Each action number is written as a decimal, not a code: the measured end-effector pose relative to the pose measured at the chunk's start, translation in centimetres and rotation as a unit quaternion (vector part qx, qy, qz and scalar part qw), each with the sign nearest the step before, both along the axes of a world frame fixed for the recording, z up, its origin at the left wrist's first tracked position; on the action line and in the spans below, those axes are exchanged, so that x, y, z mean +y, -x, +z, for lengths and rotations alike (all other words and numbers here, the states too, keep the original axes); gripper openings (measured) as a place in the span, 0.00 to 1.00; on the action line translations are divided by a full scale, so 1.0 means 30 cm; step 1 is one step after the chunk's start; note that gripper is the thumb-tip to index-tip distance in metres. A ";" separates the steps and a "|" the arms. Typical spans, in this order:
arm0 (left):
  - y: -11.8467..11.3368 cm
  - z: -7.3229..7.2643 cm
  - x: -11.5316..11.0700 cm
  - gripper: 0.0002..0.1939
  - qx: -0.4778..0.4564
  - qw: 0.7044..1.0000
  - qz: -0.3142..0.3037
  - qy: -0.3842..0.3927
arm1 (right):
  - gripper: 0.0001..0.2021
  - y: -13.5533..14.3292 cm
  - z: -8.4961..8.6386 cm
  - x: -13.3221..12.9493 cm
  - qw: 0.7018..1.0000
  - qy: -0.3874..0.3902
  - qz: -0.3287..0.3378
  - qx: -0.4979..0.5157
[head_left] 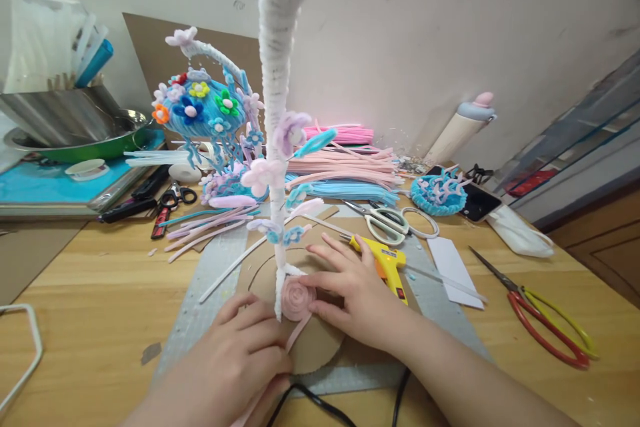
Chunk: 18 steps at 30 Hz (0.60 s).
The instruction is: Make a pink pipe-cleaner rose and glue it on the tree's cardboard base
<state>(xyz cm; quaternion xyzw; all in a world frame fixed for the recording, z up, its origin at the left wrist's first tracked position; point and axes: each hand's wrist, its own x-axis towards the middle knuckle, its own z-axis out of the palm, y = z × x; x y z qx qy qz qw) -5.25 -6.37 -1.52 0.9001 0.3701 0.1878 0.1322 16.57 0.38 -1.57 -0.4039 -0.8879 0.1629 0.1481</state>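
Note:
A flat spiral coil of pink pipe cleaner (296, 299) lies on a round cardboard disc (320, 347). It sits against the forked base of a tall white wrapped stem (277, 80), which rises out of view and bears lilac, pink and blue fuzzy flowers. My right hand (353, 290) holds the coil's right edge with thumb and index finger, its other fingers spread above the disc. The coil's loose pink tail runs down to my left hand (253, 347), whose curled fingers are closed on it beside the stem's foot. Part of the tail is hidden under that hand.
A yellow glue gun (383, 260) lies just beyond my right hand, its black cord (320, 400) in front. White-handled scissors (385, 221) and red-and-yellow-handled scissors (540, 320) are rightward. Pipe-cleaner bundles (350, 167) and a flowered blue jellyfish-like piece (205, 103) stand behind.

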 end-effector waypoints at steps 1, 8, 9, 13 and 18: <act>-0.004 -0.001 -0.012 0.09 0.005 1.000 0.010 0.002 | 0.16 0.000 -0.002 -0.001 1.000 0.000 -0.002 0.005; -0.016 0.002 -0.055 0.10 -0.005 0.999 0.032 0.015 | 0.18 -0.001 -0.006 -0.007 1.000 0.009 -0.001 0.016; -0.018 0.003 -0.059 0.10 -0.002 0.999 0.032 0.018 | 0.18 0.000 -0.005 -0.007 1.000 0.011 -0.003 0.014; -0.024 0.014 -0.082 0.09 -0.020 0.997 0.069 0.037 | 0.17 0.007 -0.007 -0.012 1.000 0.005 -0.017 0.014; -0.016 0.000 -0.107 0.10 -0.075 0.981 0.145 0.108 | 0.16 0.021 -0.026 -0.023 0.999 -0.009 -0.041 0.032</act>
